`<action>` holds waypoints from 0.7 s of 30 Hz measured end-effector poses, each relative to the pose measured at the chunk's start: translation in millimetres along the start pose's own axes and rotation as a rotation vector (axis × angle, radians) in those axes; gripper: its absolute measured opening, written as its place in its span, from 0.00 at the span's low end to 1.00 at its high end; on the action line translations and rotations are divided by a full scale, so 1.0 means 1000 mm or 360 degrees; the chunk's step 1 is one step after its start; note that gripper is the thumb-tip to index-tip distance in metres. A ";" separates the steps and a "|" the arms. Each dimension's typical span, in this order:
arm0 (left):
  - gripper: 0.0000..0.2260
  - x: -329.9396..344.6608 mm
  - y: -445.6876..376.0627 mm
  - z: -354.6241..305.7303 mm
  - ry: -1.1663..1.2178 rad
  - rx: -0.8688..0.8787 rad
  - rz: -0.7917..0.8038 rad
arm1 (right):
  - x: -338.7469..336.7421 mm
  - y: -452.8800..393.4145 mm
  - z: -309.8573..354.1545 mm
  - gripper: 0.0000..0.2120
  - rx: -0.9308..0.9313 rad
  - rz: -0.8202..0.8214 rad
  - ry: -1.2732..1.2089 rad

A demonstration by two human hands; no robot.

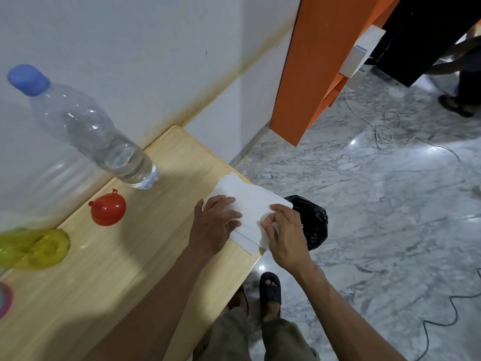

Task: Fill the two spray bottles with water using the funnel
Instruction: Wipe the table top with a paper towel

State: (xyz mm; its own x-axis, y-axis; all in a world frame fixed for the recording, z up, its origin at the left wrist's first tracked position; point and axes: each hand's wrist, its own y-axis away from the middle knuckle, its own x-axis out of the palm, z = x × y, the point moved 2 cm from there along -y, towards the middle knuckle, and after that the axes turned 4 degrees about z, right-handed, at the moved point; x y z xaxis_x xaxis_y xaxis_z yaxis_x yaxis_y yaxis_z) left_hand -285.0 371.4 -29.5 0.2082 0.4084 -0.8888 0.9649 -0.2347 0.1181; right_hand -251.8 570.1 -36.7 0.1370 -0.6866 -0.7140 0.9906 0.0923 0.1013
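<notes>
A person's left hand (216, 222) lay flat, fingers straight, on a white tissue (250, 204) at the wooden table (117, 282) end, while the right hand (283, 238) pinched its near edge between thumb and fingers. The red funnel (108, 209) sat untouched well to the left, near a capped water bottle (91, 131); a yellow bottle (39, 250) blurred at the frame's edge. The tissue overhung a black bag (311, 222) and could tear or slip off if tugged

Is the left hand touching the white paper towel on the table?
Touching. The head view shows the left hand lying flat with straight fingers on the white paper towel, while the right hand pinches its near edge.
</notes>
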 end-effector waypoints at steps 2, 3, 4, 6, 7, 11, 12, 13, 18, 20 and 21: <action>0.05 0.002 -0.001 0.001 -0.0004 -0.0024 0.0015 | -0.003 -0.001 -0.001 0.07 0.0052 -0.0075 -0.0032; 0.04 0.003 -0.002 0.002 0.0006 -0.0027 0.0001 | -0.004 -0.002 -0.003 0.07 0.0107 -0.0137 -0.0039; 0.03 0.003 -0.003 0.003 0.0026 -0.0022 -0.0024 | -0.006 -0.003 -0.005 0.10 0.0182 -0.0198 -0.0047; 0.06 0.003 -0.008 0.005 0.0095 -0.0037 -0.0099 | -0.010 -0.008 -0.008 0.19 0.0339 -0.0268 -0.0095; 0.08 0.002 -0.011 0.006 0.0125 -0.0070 -0.0138 | -0.011 -0.011 -0.009 0.23 0.0408 -0.0270 -0.0137; 0.20 -0.002 -0.024 0.005 0.0182 -0.0284 -0.0155 | -0.014 -0.027 -0.012 0.24 0.0564 -0.0203 -0.0308; 0.23 -0.004 -0.027 0.003 0.0207 -0.0310 -0.0125 | -0.015 -0.031 -0.013 0.23 0.0620 -0.0210 -0.0373; 0.26 -0.006 -0.030 0.002 0.0235 -0.0318 -0.0099 | -0.016 -0.034 -0.013 0.21 0.0659 -0.0239 -0.0439; 0.29 -0.009 -0.043 -0.007 0.0227 -0.0259 -0.0061 | -0.022 -0.037 -0.009 0.08 0.0639 -0.0388 -0.0545; 0.27 -0.007 -0.048 -0.011 0.0155 -0.0215 -0.0049 | -0.026 -0.035 -0.006 0.07 0.0597 -0.0415 -0.0577; 0.26 -0.007 -0.050 -0.013 0.0125 -0.0174 -0.0039 | -0.028 -0.034 -0.003 0.07 0.0572 -0.0414 -0.0596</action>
State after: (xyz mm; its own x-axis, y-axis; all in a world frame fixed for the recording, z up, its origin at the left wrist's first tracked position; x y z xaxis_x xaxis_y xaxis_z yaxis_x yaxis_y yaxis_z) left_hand -333.0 392.2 -23.4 0.1921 0.4817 -0.8550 0.9806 -0.1278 0.1483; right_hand -289.2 588.4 -22.3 -0.1864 -0.8681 -0.4600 0.9190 -0.3197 0.2308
